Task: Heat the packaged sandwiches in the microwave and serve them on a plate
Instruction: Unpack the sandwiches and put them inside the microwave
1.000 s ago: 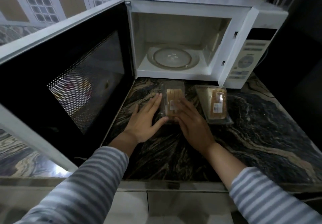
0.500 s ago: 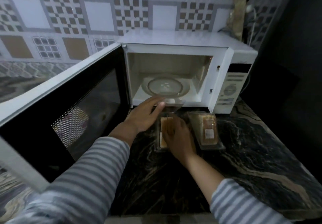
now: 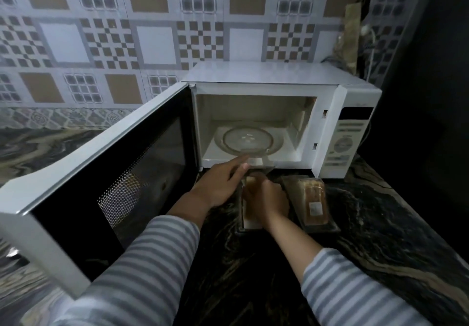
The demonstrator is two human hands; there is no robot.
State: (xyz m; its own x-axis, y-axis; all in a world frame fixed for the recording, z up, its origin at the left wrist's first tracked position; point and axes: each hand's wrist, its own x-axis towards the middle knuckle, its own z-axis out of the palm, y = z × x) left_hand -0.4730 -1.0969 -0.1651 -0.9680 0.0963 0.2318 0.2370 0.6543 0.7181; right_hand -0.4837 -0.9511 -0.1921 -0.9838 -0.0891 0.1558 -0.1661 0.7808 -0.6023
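Two clear plastic sandwich packs lie on the dark marble counter in front of the white microwave [image 3: 327, 128], whose door [image 3: 114, 173] stands wide open to the left. The glass turntable [image 3: 248, 140] inside carries nothing. The left pack [image 3: 250, 223] is open, with its clear lid [image 3: 261, 166] raised toward the microwave. My left hand [image 3: 220, 186] pinches that lid between thumb and forefinger. My right hand [image 3: 266, 200] reaches into the pack, fingers curled round the sandwich [image 3: 250, 181], hiding most of it. The right pack [image 3: 313, 202] lies closed and untouched.
The open door blocks the counter to the left of the packs. The microwave's control panel [image 3: 345, 143] faces me on the right. Tiled wall behind; a cable and a hanging bag [image 3: 350, 34] are at the back right. Dark counter [image 3: 380, 224] extends right and toward me.
Both hands first lay flat on the closed left pack. My left hand has since lifted its lid up and my right hand has curled into the pack; the view has tilted upward.
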